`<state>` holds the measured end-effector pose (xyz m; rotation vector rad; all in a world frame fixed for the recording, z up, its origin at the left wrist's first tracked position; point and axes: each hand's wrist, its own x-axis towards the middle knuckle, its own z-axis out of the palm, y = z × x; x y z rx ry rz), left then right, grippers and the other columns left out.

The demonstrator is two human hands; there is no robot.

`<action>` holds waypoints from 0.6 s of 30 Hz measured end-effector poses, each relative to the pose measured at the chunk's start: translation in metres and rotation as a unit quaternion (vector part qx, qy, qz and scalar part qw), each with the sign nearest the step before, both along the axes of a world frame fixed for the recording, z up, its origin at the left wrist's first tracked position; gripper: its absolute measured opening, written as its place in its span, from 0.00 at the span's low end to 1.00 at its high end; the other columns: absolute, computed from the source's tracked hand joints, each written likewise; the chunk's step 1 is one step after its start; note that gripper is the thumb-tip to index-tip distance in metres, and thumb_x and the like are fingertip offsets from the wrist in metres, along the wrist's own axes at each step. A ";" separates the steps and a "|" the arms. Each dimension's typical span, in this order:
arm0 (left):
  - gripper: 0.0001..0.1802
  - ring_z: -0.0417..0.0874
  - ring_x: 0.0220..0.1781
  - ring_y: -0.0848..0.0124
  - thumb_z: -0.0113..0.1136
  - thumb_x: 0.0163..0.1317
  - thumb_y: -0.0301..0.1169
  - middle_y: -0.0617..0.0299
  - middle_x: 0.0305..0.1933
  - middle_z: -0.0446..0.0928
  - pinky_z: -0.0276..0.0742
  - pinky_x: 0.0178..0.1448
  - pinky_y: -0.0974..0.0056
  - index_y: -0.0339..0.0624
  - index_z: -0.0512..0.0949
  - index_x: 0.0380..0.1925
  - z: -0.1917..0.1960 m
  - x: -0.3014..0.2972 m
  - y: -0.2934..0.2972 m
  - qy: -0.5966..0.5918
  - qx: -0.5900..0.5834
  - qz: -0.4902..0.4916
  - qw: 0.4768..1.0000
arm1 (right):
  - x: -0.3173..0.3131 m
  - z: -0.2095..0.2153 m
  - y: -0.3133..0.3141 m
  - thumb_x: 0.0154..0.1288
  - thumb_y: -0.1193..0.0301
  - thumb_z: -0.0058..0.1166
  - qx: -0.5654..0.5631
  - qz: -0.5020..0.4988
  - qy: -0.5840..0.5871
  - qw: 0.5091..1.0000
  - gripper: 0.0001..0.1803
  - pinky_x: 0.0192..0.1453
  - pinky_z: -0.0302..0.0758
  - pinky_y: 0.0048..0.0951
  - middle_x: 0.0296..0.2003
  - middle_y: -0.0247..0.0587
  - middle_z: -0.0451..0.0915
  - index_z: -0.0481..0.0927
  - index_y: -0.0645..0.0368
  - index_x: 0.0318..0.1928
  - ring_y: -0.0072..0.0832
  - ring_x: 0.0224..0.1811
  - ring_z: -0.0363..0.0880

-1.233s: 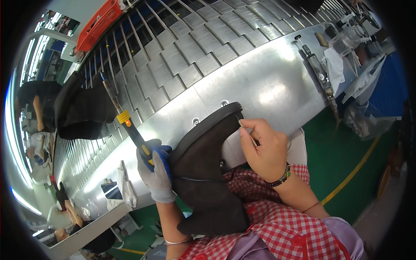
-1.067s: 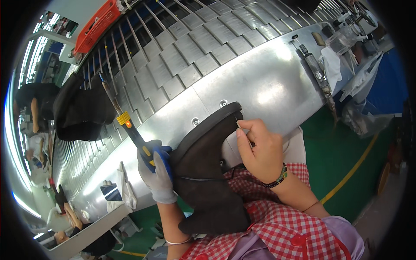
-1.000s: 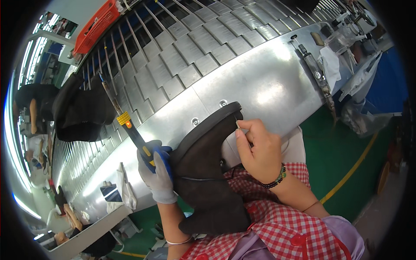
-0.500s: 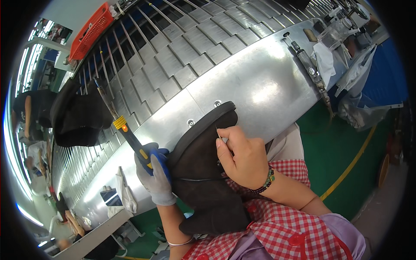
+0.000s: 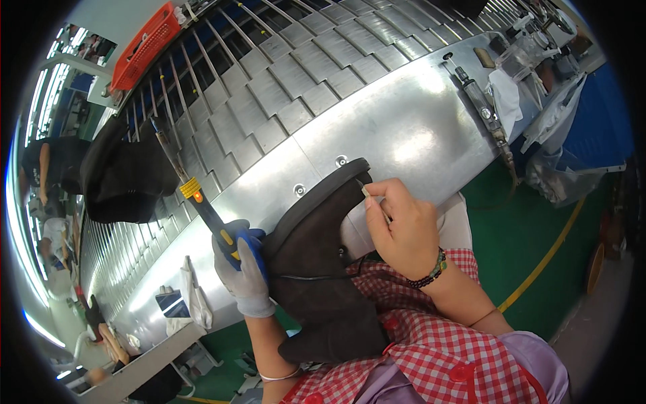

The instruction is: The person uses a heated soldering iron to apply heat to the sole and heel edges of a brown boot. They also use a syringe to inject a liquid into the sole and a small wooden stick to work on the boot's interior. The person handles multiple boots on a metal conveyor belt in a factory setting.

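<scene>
Right fingers (image 5: pixel 378 188): In the head view, my only one, I see the bare right hand (image 5: pixel 409 232) pinching a thin pale sliver (image 5: pixel 364 191), thumb and forefinger together on it; whether its tip touches the boot I cannot tell.
Dark boot (image 5: pixel 313 232): It lies across the near edge of the metal surface (image 5: pixel 417 128), its sole (image 5: pixel 311 197) facing the slats, its shaft past that edge by the checked apron (image 5: pixel 444 343).
Gloved left hand (image 5: pixel 241 273): Fingers wrap a black-and-yellow tool (image 5: pixel 212 217); I cannot tell if they also steady the boot.
Pinch: I judge a light grip, close to the sliver's tip and following the sole line, serves best.
Tool tip: It may be hot; I would keep it angled clear of both boot and bare fingers.
</scene>
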<state>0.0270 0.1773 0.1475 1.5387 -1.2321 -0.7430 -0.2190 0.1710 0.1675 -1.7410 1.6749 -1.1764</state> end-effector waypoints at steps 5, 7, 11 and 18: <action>0.16 0.79 0.34 0.72 0.51 0.76 0.33 0.57 0.39 0.78 0.76 0.45 0.67 0.29 0.73 0.51 0.001 -0.001 0.000 -0.013 -0.001 0.009 1.000 | 0.012 0.004 0.003 0.68 0.73 0.56 0.014 0.021 -0.042 0.999 0.07 0.24 0.73 0.40 0.18 0.42 0.77 0.76 0.62 0.43 0.42 0.19 0.80; 0.16 0.79 0.34 0.72 0.51 0.76 0.33 0.58 0.38 0.77 0.76 0.45 0.67 0.29 0.73 0.51 0.001 0.000 0.000 -0.002 0.010 0.005 1.000 | 0.017 0.006 0.004 0.68 0.73 0.56 0.010 0.031 -0.036 0.999 0.07 0.24 0.73 0.40 0.18 0.42 0.78 0.76 0.62 0.43 0.42 0.19 0.80; 0.16 0.78 0.34 0.72 0.51 0.76 0.34 0.61 0.34 0.75 0.75 0.44 0.67 0.29 0.74 0.51 0.001 -0.001 0.000 0.006 0.002 0.009 1.000 | 0.004 0.010 0.006 0.68 0.74 0.56 0.024 0.034 -0.028 0.999 0.07 0.24 0.73 0.39 0.17 0.43 0.78 0.76 0.62 0.43 0.42 0.19 0.80; 0.16 0.79 0.34 0.72 0.52 0.76 0.34 0.60 0.35 0.76 0.75 0.44 0.67 0.30 0.74 0.50 0.001 0.002 0.002 -0.001 0.003 0.004 1.000 | -0.004 0.008 0.002 0.67 0.74 0.56 0.030 -0.005 0.002 1.000 0.07 0.25 0.73 0.39 0.17 0.43 0.78 0.78 0.62 0.43 0.41 0.19 0.81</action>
